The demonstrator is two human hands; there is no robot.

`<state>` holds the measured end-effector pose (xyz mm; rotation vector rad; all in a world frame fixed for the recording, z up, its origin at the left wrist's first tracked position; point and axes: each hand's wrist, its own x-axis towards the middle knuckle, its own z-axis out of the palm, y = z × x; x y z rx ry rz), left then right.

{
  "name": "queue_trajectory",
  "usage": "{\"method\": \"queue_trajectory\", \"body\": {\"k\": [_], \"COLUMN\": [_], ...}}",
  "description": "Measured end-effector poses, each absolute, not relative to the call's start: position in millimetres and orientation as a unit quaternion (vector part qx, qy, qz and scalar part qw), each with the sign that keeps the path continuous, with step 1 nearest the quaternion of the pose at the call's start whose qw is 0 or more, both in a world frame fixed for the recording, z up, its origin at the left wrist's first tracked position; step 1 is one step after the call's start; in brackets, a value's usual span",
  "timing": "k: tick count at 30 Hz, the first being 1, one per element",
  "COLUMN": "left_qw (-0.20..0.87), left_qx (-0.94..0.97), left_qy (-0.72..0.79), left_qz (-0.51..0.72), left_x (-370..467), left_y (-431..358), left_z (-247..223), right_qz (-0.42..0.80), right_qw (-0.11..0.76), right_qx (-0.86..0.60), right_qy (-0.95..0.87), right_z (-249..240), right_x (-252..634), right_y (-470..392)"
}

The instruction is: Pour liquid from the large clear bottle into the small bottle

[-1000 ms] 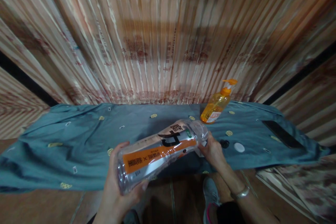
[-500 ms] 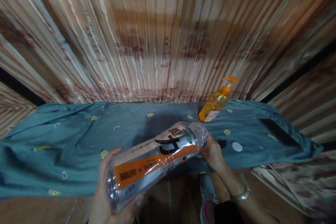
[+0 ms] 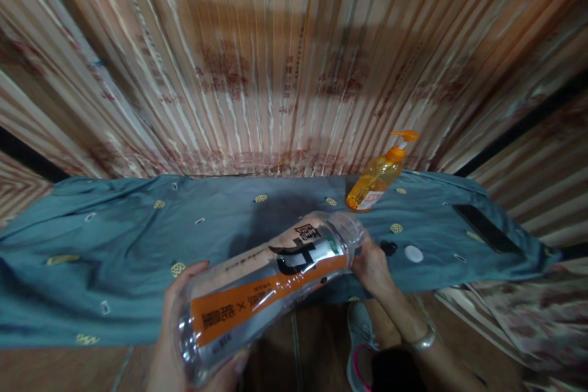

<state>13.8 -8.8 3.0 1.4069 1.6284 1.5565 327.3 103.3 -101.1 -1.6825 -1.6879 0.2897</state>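
Note:
A large clear plastic bottle with a silver and orange label lies slantwise across both my hands, above the cloth's front edge. My left hand is wrapped round its base at the lower left. Up at the neck end, my right hand grips the bottle with curled fingers, partly hidden behind it; a silver bracelet circles that wrist. Just beyond the neck stands a pump bottle of orange-yellow liquid. A small dark object, perhaps a cap, and a white disc lie right of my right hand.
Teal patterned cloth covers the long surface. A dark flat rectangular object lies at its right end. Pleated curtains hang behind and at the sides. Below, a grey shoe rests on the tiled floor.
The base of the bottle and my left hand have shifted slightly left and down. My right hand stays at the neck, and the view has tilted a little.

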Motion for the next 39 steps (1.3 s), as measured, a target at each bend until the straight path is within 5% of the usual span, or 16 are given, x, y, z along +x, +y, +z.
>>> {"method": "queue_trajectory", "body": {"k": [39], "left_qw": [0.284], "left_qx": [0.459], "left_qy": [0.611], "left_qz": [0.579], "left_x": [22.0], "left_y": [-9.6], "left_z": [14.6], "right_qz": [0.097], "right_qw": [0.361], "right_qx": [-0.645], "right_qy": [-0.667], "right_z": [-105.7], "right_x": [330.7], "right_y": [104.5]}}
